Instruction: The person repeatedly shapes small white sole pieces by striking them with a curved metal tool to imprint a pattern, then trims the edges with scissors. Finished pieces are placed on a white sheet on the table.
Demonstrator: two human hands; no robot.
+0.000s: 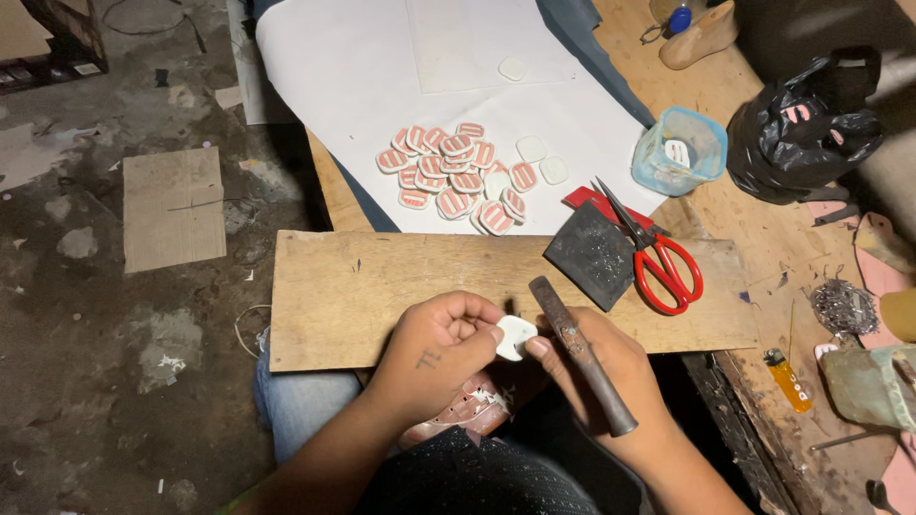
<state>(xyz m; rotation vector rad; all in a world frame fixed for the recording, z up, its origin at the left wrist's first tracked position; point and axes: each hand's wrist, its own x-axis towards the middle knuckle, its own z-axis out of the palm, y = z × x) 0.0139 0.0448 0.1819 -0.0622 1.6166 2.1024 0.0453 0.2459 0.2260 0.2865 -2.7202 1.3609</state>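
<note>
My left hand pinches a small white rounded patch at the near edge of a wooden board. My right hand touches the same patch with its fingertips and grips a long dark metal tool that lies slantwise across the palm. Under my left wrist, on my lap, sits a pink perforated shoe piece. Beyond the board, a heap of pink-striped white patches lies on white paper, with a few plain white ones beside it.
Red-handled scissors and a dark square pad rest on the board's right end. A blue plastic cup, a black plastic bag, a wooden shoe last and an orange lighter stand on the workbench at right. Dirty floor with cardboard lies left.
</note>
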